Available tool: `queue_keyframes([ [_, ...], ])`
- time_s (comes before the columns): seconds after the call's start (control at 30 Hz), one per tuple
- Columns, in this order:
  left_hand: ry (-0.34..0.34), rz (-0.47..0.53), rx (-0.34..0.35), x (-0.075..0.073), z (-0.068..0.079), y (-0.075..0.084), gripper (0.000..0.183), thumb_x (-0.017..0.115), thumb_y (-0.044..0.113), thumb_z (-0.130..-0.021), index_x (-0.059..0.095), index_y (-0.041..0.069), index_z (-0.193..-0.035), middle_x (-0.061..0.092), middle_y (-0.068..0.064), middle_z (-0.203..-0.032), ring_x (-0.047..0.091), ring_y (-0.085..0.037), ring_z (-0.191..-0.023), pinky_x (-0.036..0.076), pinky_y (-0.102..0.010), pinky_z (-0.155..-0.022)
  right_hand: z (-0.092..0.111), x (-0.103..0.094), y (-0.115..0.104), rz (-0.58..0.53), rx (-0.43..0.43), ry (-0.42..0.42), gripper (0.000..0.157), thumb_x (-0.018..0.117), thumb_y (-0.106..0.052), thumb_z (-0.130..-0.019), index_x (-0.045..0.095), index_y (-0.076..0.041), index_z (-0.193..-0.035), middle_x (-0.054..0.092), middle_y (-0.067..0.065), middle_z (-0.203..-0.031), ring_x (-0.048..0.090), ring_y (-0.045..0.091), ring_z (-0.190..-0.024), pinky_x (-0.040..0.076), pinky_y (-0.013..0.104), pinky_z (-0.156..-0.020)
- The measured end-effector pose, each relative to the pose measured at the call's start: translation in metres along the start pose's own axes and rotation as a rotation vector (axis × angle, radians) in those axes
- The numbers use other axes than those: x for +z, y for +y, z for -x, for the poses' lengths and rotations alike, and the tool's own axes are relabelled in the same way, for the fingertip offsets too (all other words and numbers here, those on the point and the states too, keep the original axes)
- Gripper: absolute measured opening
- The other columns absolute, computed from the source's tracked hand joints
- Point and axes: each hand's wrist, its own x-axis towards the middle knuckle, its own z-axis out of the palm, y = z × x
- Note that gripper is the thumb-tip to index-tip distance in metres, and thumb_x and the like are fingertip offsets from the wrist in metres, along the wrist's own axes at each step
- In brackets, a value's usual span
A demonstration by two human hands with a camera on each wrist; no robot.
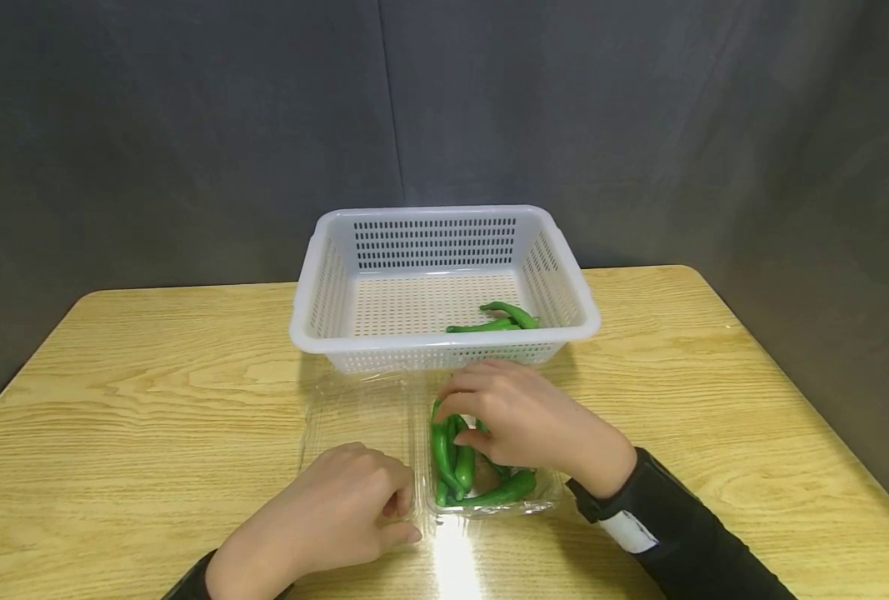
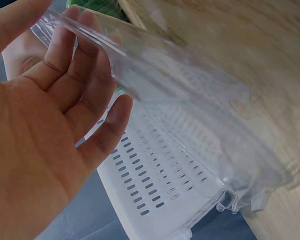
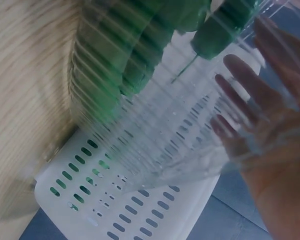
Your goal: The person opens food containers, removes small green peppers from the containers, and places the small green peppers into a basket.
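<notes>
A clear plastic clamshell box lies unfolded on the table, its lid (image 1: 362, 408) on the left and its tray (image 1: 492, 507) on the right. Several green chili peppers (image 1: 500, 492) fill the tray. Reaching over them from the right, my right hand (image 1: 522, 417) has its fingertips at the upper ends of the left-hand peppers, thumb apart from the fingers. Through the clear wall in the right wrist view, a pepper (image 3: 222, 32) with a thin stem shows close to the fingers. My left hand (image 1: 339, 504) rests over the lid's near part, fingers loosely bent, with the plastic edge (image 2: 115, 55) across them.
Just behind the clamshell stands a white slotted basket (image 1: 444, 343). A few more green peppers (image 1: 507, 317) lie in its near right corner. The wooden table (image 1: 152, 400) extends to both sides, with a dark grey curtain (image 1: 227, 142) behind it.
</notes>
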Motion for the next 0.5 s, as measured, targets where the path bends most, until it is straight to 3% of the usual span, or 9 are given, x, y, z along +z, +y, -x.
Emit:
queue_keyframes([
  [0.5, 0.003, 0.0, -0.009, -0.0005, 0.0, 0.0007, 0.034, 0.084, 0.035, -0.077, 0.053, 0.026, -0.068, 0.04, 0.019, -0.06, 0.04, 0.0, -0.057, 0.04, -0.026, -0.066, -0.0011, 0.0093, 0.0009, 0.029, 0.024, -0.025, 0.034, 0.086, -0.022, -0.076, 0.073, -0.02, -0.107, 0.065, -0.001, -0.121, 0.06, 0.02, -0.114, 0.044, 0.035, -0.102],
])
